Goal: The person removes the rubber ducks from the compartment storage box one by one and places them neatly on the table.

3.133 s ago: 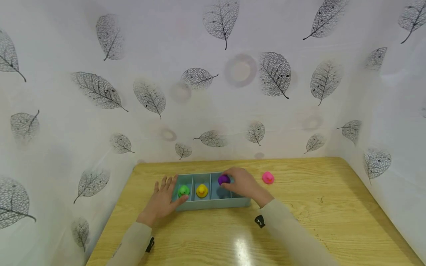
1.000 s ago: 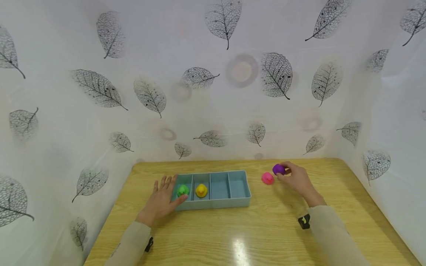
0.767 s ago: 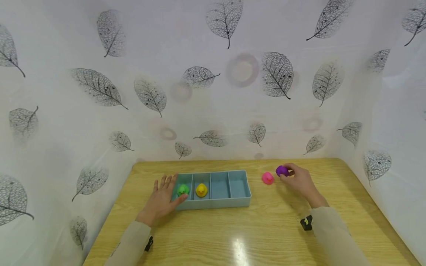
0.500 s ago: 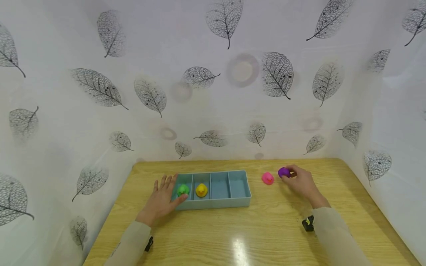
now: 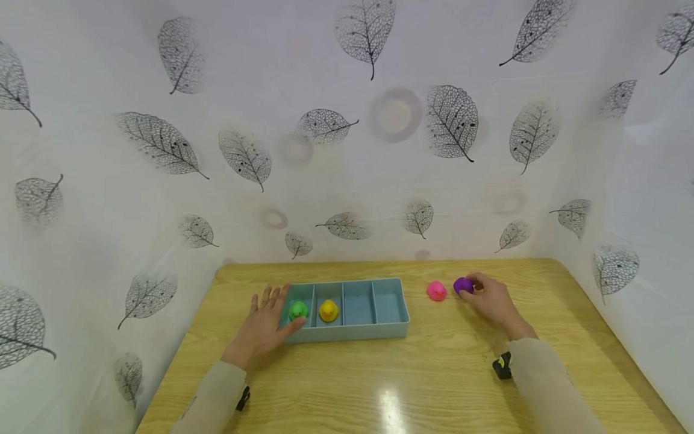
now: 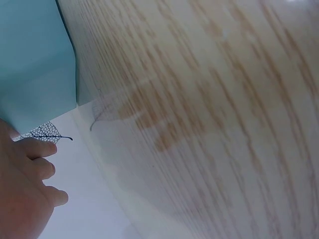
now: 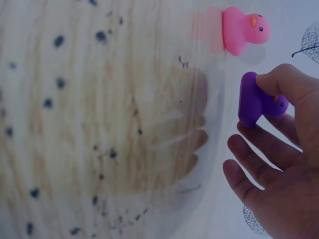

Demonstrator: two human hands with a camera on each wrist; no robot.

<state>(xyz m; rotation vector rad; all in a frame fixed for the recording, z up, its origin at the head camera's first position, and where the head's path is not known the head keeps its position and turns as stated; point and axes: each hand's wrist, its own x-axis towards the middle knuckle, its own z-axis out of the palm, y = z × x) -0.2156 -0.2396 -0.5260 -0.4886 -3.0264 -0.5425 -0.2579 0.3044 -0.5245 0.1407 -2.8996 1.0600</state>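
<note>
My right hand (image 5: pixel 492 302) pinches a purple rubber duck (image 5: pixel 463 286) between thumb and fingers, close over the table just right of a pink rubber duck (image 5: pixel 437 291). In the right wrist view the purple duck (image 7: pixel 254 102) shows under the thumb, and the pink duck (image 7: pixel 244 31) sits beyond it. My left hand (image 5: pixel 262 327) lies with spread fingers along the left end of a blue-grey divided box (image 5: pixel 347 333), thumb over its front rim. A green duck (image 5: pixel 298 311) sits in the leftmost compartment, a yellow duck (image 5: pixel 328 311) in the one beside it.
The box's two right compartments show bare floors. A wood-grain table (image 5: pixel 347 380) carries everything, with a leaf-printed white sheet (image 5: pixel 347 181) rising behind it and at both sides. A black wrist device (image 5: pixel 502 366) sits by the right cuff.
The purple duck has left the box's third compartment and moved right, past the pink duck, in my right hand. Lately it has sunk slightly toward the table. My left hand stays put.
</note>
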